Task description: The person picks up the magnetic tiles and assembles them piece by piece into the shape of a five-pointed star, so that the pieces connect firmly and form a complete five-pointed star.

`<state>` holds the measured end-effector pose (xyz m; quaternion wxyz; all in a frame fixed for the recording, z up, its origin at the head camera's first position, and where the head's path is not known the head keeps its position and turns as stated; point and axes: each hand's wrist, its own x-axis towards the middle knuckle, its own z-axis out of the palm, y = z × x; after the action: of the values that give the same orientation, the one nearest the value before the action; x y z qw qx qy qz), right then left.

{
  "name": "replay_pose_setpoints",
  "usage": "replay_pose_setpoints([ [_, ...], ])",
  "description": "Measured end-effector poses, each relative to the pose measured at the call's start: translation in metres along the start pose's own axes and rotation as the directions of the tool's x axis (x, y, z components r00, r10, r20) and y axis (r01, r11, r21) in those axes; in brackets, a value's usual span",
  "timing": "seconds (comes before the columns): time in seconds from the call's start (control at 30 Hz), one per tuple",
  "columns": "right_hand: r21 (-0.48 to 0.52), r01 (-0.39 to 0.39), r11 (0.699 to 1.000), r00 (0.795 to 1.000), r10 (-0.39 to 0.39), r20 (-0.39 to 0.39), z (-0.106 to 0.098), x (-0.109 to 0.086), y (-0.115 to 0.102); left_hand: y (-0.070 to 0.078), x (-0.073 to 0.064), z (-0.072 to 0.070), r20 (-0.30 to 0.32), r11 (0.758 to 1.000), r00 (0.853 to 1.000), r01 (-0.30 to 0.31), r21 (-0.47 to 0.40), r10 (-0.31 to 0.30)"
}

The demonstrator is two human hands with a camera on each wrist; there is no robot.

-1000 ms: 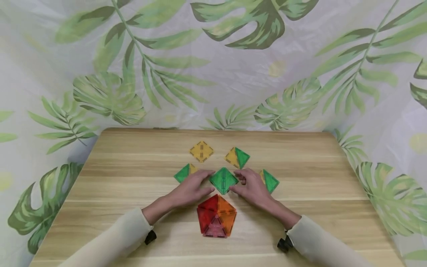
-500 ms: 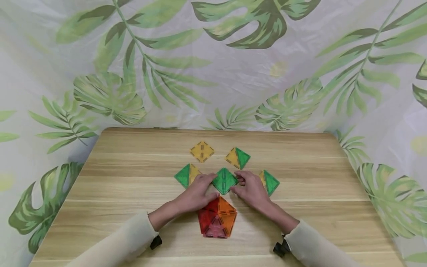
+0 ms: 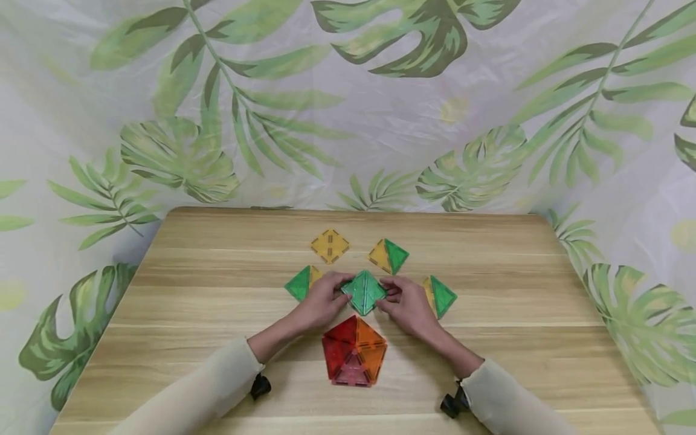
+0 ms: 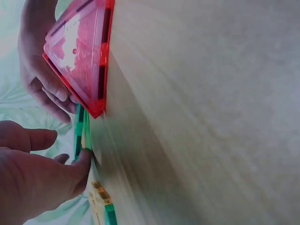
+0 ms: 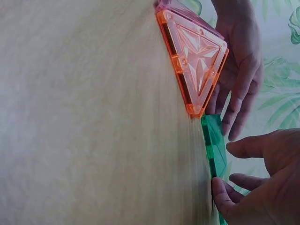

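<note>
Two green triangular magnetic tiles (image 3: 364,294) meet along a middle seam, forming a diamond in the head view; the seam looks slightly raised. At their left corner my left hand (image 3: 325,297) grips the edges between thumb and fingers. My right hand (image 3: 409,303) pinches the right corner, and in the right wrist view a fingertip touches the green tile (image 5: 213,145) low down. Just nearer to me stands a five-sided pyramid (image 3: 339,356) of red, orange and pink tiles. It partly hides the opposite hand in each wrist view.
Beyond the hands lie a yellow tile pair (image 3: 330,246) and a yellow-green pair (image 3: 389,256). Another yellow-green pair (image 3: 298,284) is partly covered by my left hand, and one more (image 3: 443,297) lies beside my right hand. A leaf-patterned cloth (image 3: 348,121) hangs behind the wooden table (image 3: 217,241).
My left hand reached in over the pyramid's edge, then moved back up to the green tiles' left corner. The green tiles look lifted along their seam. My right hand has barely shifted.
</note>
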<state>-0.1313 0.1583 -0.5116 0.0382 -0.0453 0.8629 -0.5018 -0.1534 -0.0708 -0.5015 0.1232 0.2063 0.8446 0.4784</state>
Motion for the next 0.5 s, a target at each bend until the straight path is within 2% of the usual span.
replay_pose_setpoints([
  [0.07,0.011,0.003,1.0,1.0,-0.003,0.002,0.0002,0.0006,0.0014,-0.0009,0.0034,-0.0005,-0.014,0.999,0.999,0.031,-0.023,-0.031],
  [0.2,0.02,0.016,1.0,1.0,-0.016,0.019,0.0014,0.0011,0.0037,-0.0041,0.008,-0.0008,0.0,0.996,0.998,0.069,-0.053,-0.07],
  [0.37,0.027,0.028,0.999,0.999,-0.029,0.036,0.0015,0.001,0.0059,-0.0068,0.0109,-0.0013,0.043,0.995,0.997,0.068,-0.066,-0.066],
  [0.5,0.065,0.021,0.998,0.999,-0.023,0.029,0.0011,0.0015,0.007,-0.0066,0.0101,-0.0045,0.059,0.987,0.995,0.088,-0.138,-0.08],
])
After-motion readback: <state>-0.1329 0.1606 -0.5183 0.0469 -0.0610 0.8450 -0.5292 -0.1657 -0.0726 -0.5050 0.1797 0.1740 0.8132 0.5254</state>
